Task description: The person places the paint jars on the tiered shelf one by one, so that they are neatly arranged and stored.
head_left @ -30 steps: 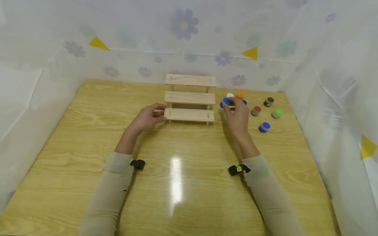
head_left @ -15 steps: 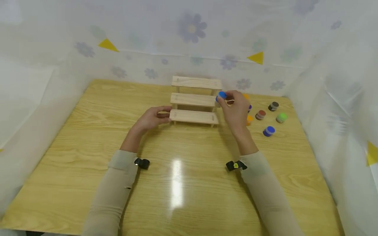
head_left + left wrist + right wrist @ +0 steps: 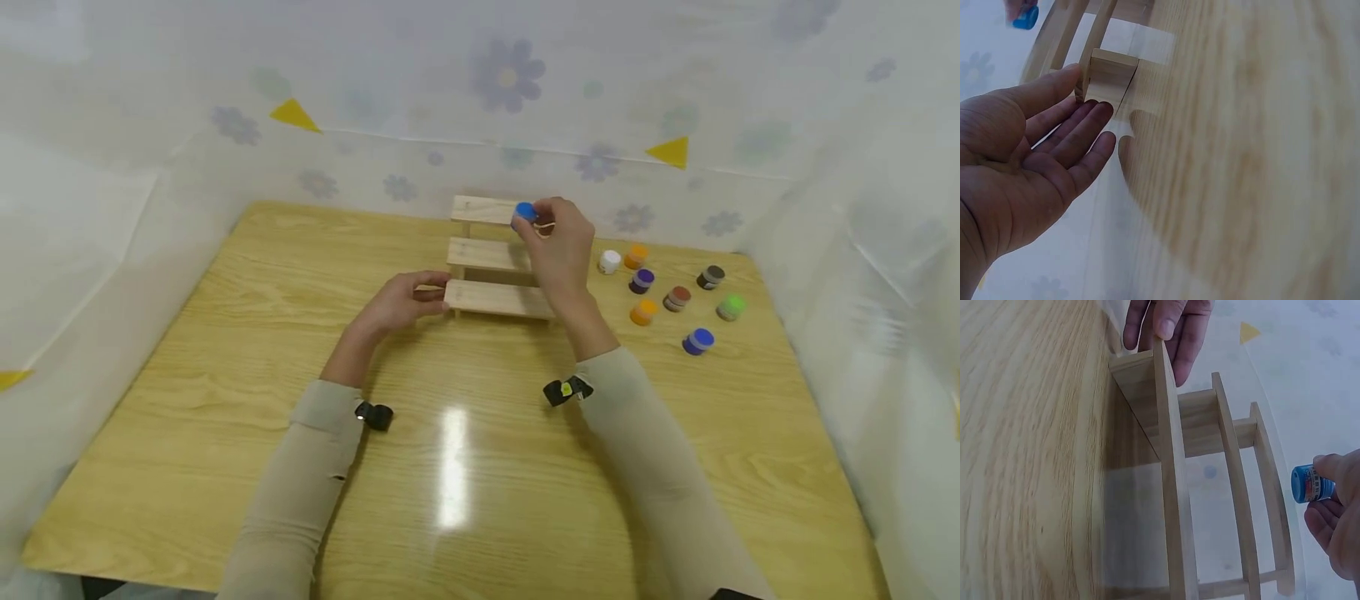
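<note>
A small paint jar with a blue lid (image 3: 524, 213) is pinched between the thumb and fingers of my right hand (image 3: 562, 250). In the head view it overlaps the top step; in the right wrist view the jar (image 3: 1311, 484) is in the air, apart from the planks. The three-step wooden stand (image 3: 495, 298) stands near the back of the table, its right end partly hidden behind my right hand. My left hand (image 3: 401, 304) holds the left end of the lowest step, thumb (image 3: 1063, 84) on one face and fingers (image 3: 1088, 128) on the other.
Right of the stand are several paint jars: white (image 3: 609, 262), orange (image 3: 636, 256), purple (image 3: 641, 282), another orange (image 3: 643, 313), reddish brown (image 3: 677, 299), black (image 3: 711, 277), green (image 3: 731, 307) and dark blue (image 3: 698, 342). A flowered white sheet (image 3: 420, 100) hangs behind the table.
My right hand has lifted the blue-lidded jar from the group and carried it left and up to the top step. My left hand stays at the stand's end. The head view has shifted slightly.
</note>
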`<act>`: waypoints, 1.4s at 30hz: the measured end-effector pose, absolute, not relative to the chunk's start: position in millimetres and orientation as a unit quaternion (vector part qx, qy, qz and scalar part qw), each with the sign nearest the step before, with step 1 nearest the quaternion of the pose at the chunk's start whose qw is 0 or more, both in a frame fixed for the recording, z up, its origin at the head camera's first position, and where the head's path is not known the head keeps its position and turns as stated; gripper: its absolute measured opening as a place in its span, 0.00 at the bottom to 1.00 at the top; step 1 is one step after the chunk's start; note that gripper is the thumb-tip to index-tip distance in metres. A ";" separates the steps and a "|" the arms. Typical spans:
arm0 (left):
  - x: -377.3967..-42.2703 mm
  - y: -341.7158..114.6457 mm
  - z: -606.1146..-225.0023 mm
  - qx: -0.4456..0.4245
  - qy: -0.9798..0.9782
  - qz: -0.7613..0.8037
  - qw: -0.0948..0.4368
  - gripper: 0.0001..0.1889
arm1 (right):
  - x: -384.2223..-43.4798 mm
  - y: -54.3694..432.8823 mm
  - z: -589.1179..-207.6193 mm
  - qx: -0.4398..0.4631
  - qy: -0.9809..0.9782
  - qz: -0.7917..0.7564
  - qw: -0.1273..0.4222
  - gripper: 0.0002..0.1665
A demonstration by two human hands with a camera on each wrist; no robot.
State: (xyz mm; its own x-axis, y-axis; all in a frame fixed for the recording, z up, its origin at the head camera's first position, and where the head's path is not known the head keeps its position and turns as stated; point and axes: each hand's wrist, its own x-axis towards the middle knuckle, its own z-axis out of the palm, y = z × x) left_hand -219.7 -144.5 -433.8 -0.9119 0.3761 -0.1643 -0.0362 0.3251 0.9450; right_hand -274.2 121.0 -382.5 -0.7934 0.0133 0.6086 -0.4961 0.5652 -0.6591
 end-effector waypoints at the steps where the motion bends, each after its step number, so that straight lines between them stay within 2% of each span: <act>1: -220.4 -144.1 -434.4 0.108 0.793 0.573 0.180 0.32 | -276.1 117.1 -381.6 0.144 -0.838 0.443 0.285 0.16; 10: -221.7 -141.7 -436.0 0.105 0.790 0.577 0.176 0.30 | -294.0 82.9 -384.8 0.123 -0.835 0.453 0.286 0.16; 21: -220.5 -134.2 -438.6 0.107 0.792 0.573 0.180 0.31 | -296.4 64.0 -394.1 0.104 -0.824 0.469 0.300 0.17; 33: -222.8 -133.7 -435.8 0.108 0.793 0.570 0.185 0.31 | -280.2 83.1 -391.3 0.095 -0.814 0.479 0.316 0.22; 42: -223.5 -149.2 -430.7 0.098 0.794 0.570 0.188 0.31 | -254.0 111.5 -404.9 0.087 -0.803 0.490 0.328 0.21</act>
State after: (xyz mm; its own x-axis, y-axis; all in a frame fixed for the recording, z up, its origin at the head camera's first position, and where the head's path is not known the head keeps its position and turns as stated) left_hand -223.5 -149.2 -430.7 -0.9104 0.3694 -0.1864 -0.0586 0.3310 0.9418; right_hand -254.0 111.5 -404.9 -0.7696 0.1826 0.6118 -0.4611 0.5039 -0.7304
